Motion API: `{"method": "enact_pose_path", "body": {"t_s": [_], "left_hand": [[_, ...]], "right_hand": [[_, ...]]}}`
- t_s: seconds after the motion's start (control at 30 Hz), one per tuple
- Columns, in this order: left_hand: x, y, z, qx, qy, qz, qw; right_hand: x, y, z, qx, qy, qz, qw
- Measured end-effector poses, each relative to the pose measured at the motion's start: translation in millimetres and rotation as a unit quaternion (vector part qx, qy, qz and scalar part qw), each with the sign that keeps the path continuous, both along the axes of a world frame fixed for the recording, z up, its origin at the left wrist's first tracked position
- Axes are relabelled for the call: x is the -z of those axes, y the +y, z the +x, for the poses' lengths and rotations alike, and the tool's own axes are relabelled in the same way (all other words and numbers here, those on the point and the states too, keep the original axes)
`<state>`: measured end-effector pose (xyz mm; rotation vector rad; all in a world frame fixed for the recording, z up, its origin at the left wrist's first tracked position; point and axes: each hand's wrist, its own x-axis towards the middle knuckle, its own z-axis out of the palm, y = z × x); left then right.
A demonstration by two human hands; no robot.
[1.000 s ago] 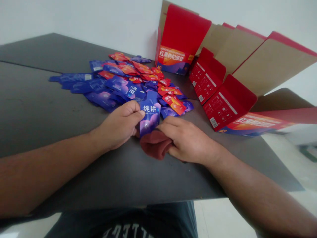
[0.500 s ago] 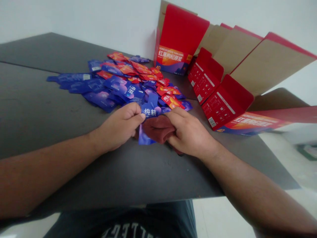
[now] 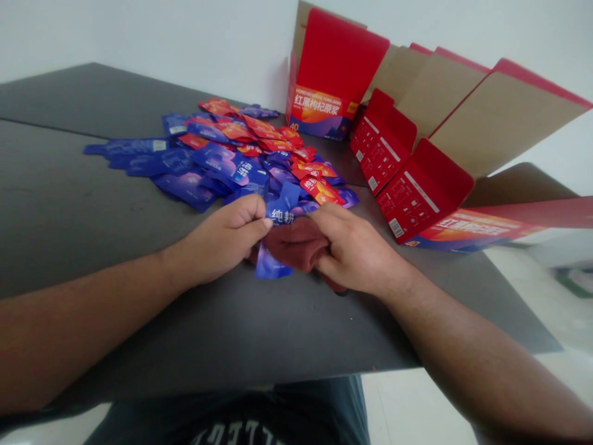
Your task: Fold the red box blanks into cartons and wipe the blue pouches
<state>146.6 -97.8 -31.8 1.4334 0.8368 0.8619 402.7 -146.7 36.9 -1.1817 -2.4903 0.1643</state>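
Note:
Between my hands is a blue-purple sachet (image 3: 273, 262) with white characters, held above the front part of the dark table (image 3: 296, 334). My left hand (image 3: 238, 232) is closed, pinching the sachet's left edge between thumb and fingers. A brown cloth (image 3: 299, 244) lies across the sachet's face, bunched in my closed right hand (image 3: 349, 247). Whether the right fingers also grip the sachet beneath the cloth is hidden. Just beyond my hands spreads a heap of blue sachets (image 3: 185, 188) and red-orange sachets (image 3: 264, 128).
A red printed carton (image 3: 319, 111) stands open at the back by the wall. More open cartons (image 3: 417, 191) with raised brown flaps line the table's right side, close to my right forearm. The table's front edge runs just before my lap.
The sachet's lower end has shifted slightly down and left, and my hands have dropped a little. The cloth still lies over the sachet; the heap and cartons stay put.

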Motion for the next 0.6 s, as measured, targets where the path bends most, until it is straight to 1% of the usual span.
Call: {"method": "enact_pose_path", "body": {"t_s": [0.07,0.1,0.23,0.33,0.4,0.5,0.6], "left_hand": [[-5.2,-1.6,0.5,0.002,0.029,0.018,0.999],[-8.5,-2.5,1.0,0.002,0.044,0.034,0.998],[-21.4,-4.8,2.9,0.012,0.108,0.105,0.989],[-26.2,-4.9,2.8,0.034,0.152,0.143,0.977],[-26.9,-4.6,2.4,0.033,0.170,0.163,0.971],[-26.0,-4.3,1.7,0.036,0.167,0.164,0.972],[-23.3,-3.4,1.6,0.035,0.153,0.149,0.976]], "right_hand": [[0.2,2.7,2.1,0.058,0.026,0.019,0.998],[0.2,4.0,2.9,0.071,0.033,0.022,0.997],[-1.4,5.2,3.1,0.062,0.034,0.010,0.997],[-3.4,4.1,2.2,0.117,0.040,0.017,0.992],[-4.1,3.8,2.3,0.121,0.037,0.023,0.992],[-4.2,5.3,3.8,0.094,0.021,0.024,0.995],[-5.2,5.5,4.5,0.117,0.019,0.026,0.993]]}}
